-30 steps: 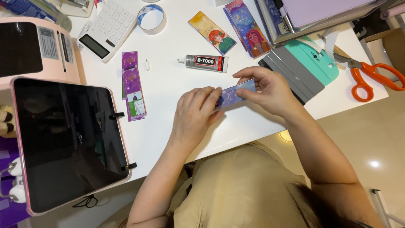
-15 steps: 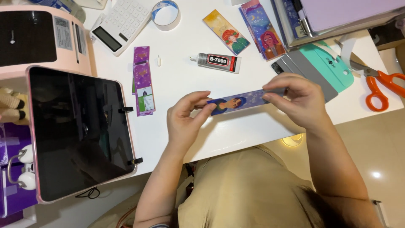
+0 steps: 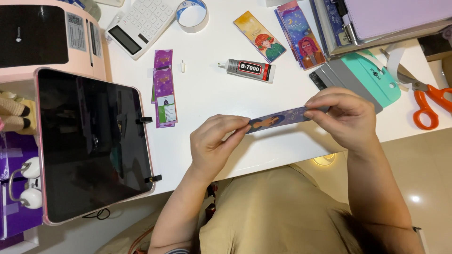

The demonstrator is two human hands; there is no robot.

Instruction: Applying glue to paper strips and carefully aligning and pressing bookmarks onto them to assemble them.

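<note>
Far left: pink-framed tablet with a dark glass screen (image 3: 92, 146), propped at the edge of the white tabletop (image 3: 207, 94). Above it, a pink box-shaped machine with a black top panel (image 3: 42, 37). White desk calculator (image 3: 136, 26) lies tilted near the top edge. Just right of the tablet, a purple printed paper strip (image 3: 164, 89) lies flat, with a roll of clear tape with blue edging (image 3: 192, 14) well above it.

Centre: left hand (image 3: 214, 146) hovers over the near table edge, thumb and forefinger pinched tight on the left end of a long narrow purple illustrated bookmark (image 3: 278, 120). The bookmark is off the table surface, roughly level, stretched between both hands, picture side up. Beyond it, a small grey tube of glue with a black-and-red label (image 3: 247, 69) lies on its side. Two illustrated card bookmarks, one yellow-orange (image 3: 260, 36) and one blue-purple (image 3: 301, 35), lie further back.

Right: right hand (image 3: 346, 117) grips the bookmark's right end, fingers curled over the top, thumb beneath. Behind that hand, a teal plastic scraper (image 3: 376, 77) rests on grey card. Orange-handled scissors (image 3: 431, 101) lie at the far right edge.
</note>
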